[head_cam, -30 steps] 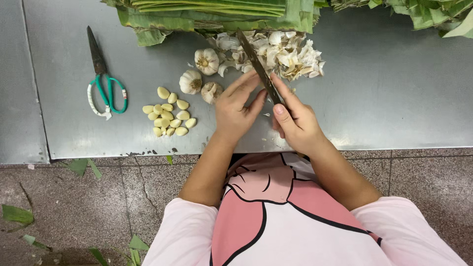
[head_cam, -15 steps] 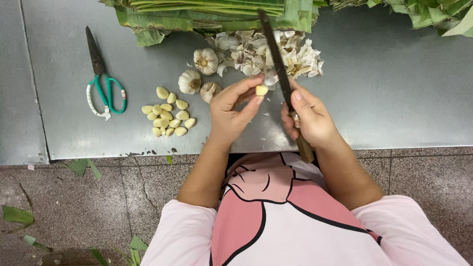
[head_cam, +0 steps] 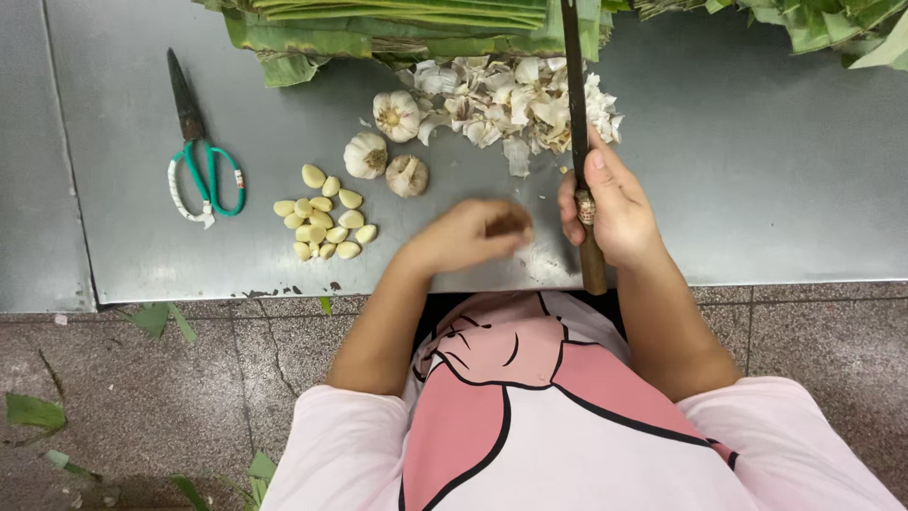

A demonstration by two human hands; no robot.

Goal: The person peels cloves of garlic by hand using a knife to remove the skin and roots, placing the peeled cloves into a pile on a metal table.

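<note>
Steel table (head_cam: 776,189): scissors (head_cam: 200,161) at 9 o'clock, peeled cloves (head_cam: 325,216) right of them, three garlic bulbs (head_cam: 386,149) toward 12, skins (head_cam: 515,99) at 12, green leaves (head_cam: 407,24) along far edge.

Knife (head_cam: 573,104): long, dark, narrow blade pointing away across the metal table, wooden handle toward the person; gripped at the blade-handle junction; peeled garlic cloves (head_cam: 324,223): pale yellow, clustered loose on the table, well left of it.

Head camera — looking straight down (close).
</note>
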